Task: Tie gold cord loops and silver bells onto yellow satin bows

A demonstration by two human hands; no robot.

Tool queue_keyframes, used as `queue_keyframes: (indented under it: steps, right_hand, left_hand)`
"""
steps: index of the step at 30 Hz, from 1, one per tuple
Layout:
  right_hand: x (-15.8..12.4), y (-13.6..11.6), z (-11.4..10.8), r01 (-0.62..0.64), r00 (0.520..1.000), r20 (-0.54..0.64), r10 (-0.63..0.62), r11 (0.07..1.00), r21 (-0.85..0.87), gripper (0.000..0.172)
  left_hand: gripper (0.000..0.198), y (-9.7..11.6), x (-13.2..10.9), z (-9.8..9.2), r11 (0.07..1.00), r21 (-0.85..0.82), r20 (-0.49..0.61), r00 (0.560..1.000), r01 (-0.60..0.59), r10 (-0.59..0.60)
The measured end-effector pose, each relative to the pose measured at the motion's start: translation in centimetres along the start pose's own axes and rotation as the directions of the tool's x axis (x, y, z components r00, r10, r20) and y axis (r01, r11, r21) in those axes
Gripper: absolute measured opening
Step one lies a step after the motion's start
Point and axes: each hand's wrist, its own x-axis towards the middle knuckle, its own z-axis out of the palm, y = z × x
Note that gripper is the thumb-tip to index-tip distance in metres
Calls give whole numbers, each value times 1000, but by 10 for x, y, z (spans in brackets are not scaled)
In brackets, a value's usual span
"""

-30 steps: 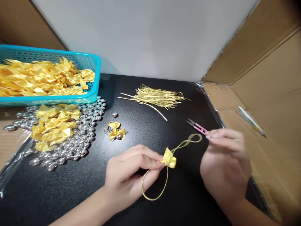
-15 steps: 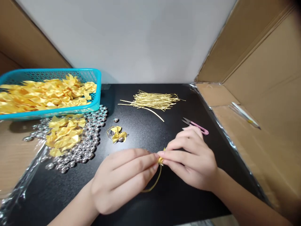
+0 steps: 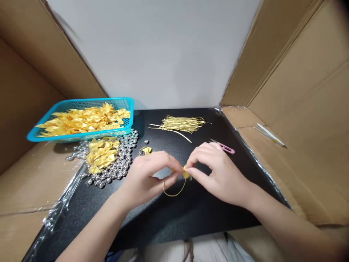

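Note:
Over the black tabletop my left hand (image 3: 156,174) and my right hand (image 3: 212,167) meet fingertip to fingertip. Both pinch a small yellow ribbon bow (image 3: 186,173), partly covered by the fingers. From it a thin gold cord (image 3: 174,195) hangs in a loop below my left fingers. Just behind my left hand lies another yellow bow with a gold cord loop (image 3: 146,150), half hidden by the hand. Beyond my right hand are pink thread snips (image 3: 227,148), their blades partly covered by the fingers.
A turquoise basket (image 3: 81,136) of yellow bows stands at the left. In front of it, a pile of yellow bows (image 3: 102,154) sits among silver beads (image 3: 124,160). Gold cords (image 3: 182,124) lie at the back. Cardboard walls flank the table; a white pen-like tool (image 3: 269,134) lies right.
The camera view has shifted, showing more of the table's front edge. My hands have turned, with the fingers more arched, and still pinch the bow; more of the cord loop shows.

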Motion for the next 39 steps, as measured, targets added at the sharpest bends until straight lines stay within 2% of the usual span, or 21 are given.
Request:
queue_keyframes:
  steps: [2, 4, 8, 13, 18, 21, 25, 29, 32, 36, 39]
  right_hand:
    - [4, 1, -3, -126, 987, 117, 109, 981, 150, 12]
    - [7, 3, -4, -209, 966, 204, 160, 947, 245, 10]
    - [7, 7, 2, -217, 959, 245, 143, 927, 307, 11]
    - [5, 8, 9, -232, 942, 285, 175, 956, 180, 15]
    - [6, 13, 5, -207, 867, 471, 159, 977, 52, 14]
    - [6, 16, 5, -157, 834, 537, 126, 987, 13, 18]
    - [6, 21, 9, -46, 838, 541, 73, 997, -64, 17]
    - [4, 27, 12, -88, 878, 470, 88, 996, -23, 12]
    - [5, 30, 13, -105, 888, 451, 86, 994, 17, 14]
    - [7, 35, 16, -18, 888, 450, 89, 987, -159, 13]
    - [6, 41, 20, 72, 894, 439, 89, 939, -337, 11]
  left_hand:
    - [6, -2, -2, -1, 993, -74, 40, 995, 96, -93]
    - [3, -4, -4, 0, 974, -153, 68, 985, 169, -160]
    - [1, -7, -5, 5, 908, -314, 125, 960, 276, -249]
    - [4, -10, -6, 13, 814, -419, 179, 915, 403, -361]
    - [8, -15, -13, 19, 675, -474, 329, 825, 565, -460]
    - [7, -17, -15, 21, 623, -499, 385, 798, 602, -463]
    - [7, -20, -15, 22, 604, -508, 385, 789, 614, -479]
    - [11, -22, -16, 23, 572, -505, 389, 762, 646, -518]
    - [13, -22, -18, 23, 550, -516, 400, 753, 657, -523]
    - [14, -22, -19, 24, 530, -527, 429, 746, 665, -509]
    - [17, -23, -19, 24, 493, -547, 462, 735, 677, -497]
